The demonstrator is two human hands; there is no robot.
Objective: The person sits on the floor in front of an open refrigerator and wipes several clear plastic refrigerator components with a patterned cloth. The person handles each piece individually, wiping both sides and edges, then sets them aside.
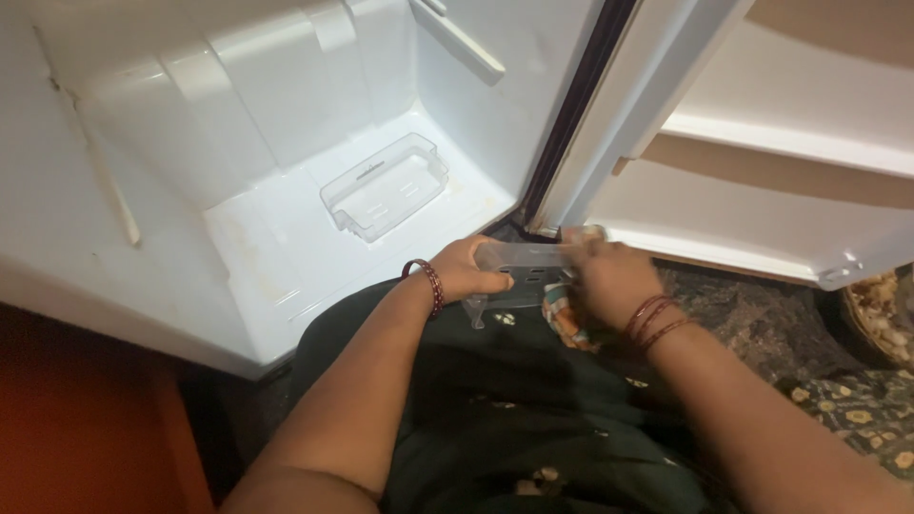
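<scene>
Emptied fridge interior (286, 238), clear bin (386, 186) on floor. Left hand (466, 271) grips clear tray (519, 266), long axis sideways; right hand (609, 281) presses cloth (566, 324) at right end.

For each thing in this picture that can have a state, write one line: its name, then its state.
Fridge door: open.
Fridge compartment: emptied, apart from one tray.
Clear tray on fridge floor: upright, empty.
Clear plastic bin: lifted, held.
Left hand: gripping the bin.
Right hand: pressing a cloth to the bin.
</scene>
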